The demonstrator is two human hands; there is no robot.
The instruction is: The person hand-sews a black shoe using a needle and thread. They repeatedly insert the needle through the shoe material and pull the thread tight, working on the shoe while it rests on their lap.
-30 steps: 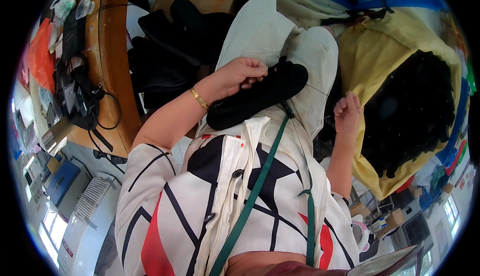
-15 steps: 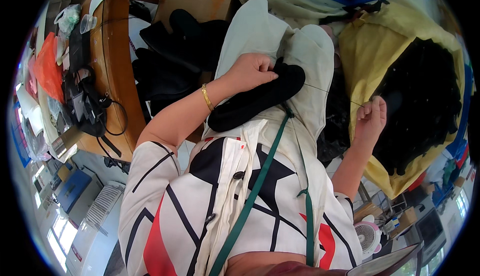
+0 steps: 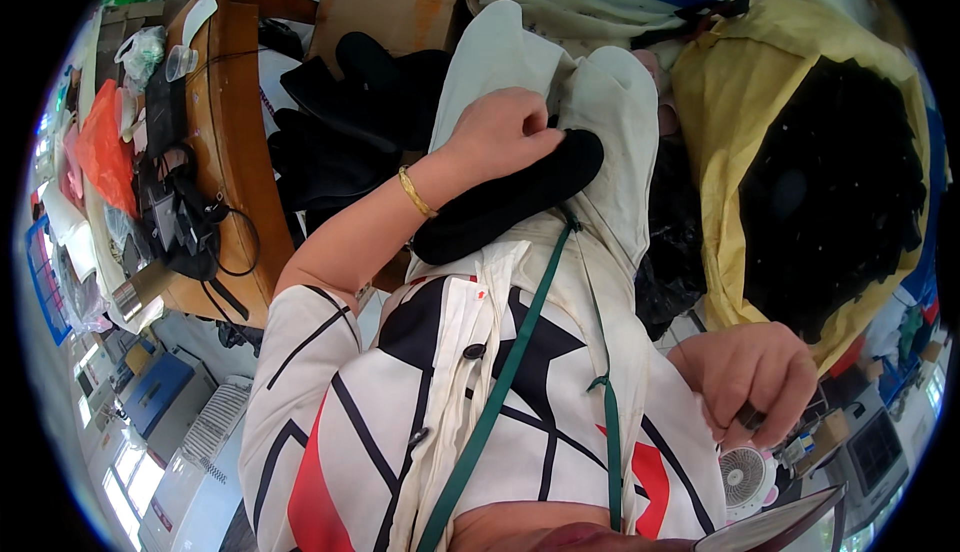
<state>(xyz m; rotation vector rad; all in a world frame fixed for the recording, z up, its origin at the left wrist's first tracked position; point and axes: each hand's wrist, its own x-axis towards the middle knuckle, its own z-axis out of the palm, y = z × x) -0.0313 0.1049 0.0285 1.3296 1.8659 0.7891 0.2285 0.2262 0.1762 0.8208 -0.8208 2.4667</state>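
Observation:
Across my lap, over the off-white apron (image 3: pixel 610 102), lies a long black cloth shoe (image 3: pixel 520 202), its rounded end toward the right. My left hand (image 3: pixel 505 134) is closed on the shoe's upper edge, thumb pressed against it. Out at the right, close to my body, my right hand (image 3: pixel 750 377) is raised with its fingers curled together. A dark band or ring (image 3: pixel 749 417) shows on one of its fingers. What those fingers hold is hidden, and I cannot make out any thread between this hand and the shoe.
Several black shoes (image 3: pixel 360 102) are piled left of my lap by a cardboard box (image 3: pixel 390 17). To the right stands a yellow sack (image 3: pixel 715 152) full of black pieces (image 3: pixel 830 202). A wooden table (image 3: pixel 235 152) is at far left; a small fan (image 3: pixel 745 477) sits lower right.
My right hand has swung down and back toward my body. The dark thread that stretched from the shoe to it no longer shows. My left hand has rolled slightly, staying on the shoe.

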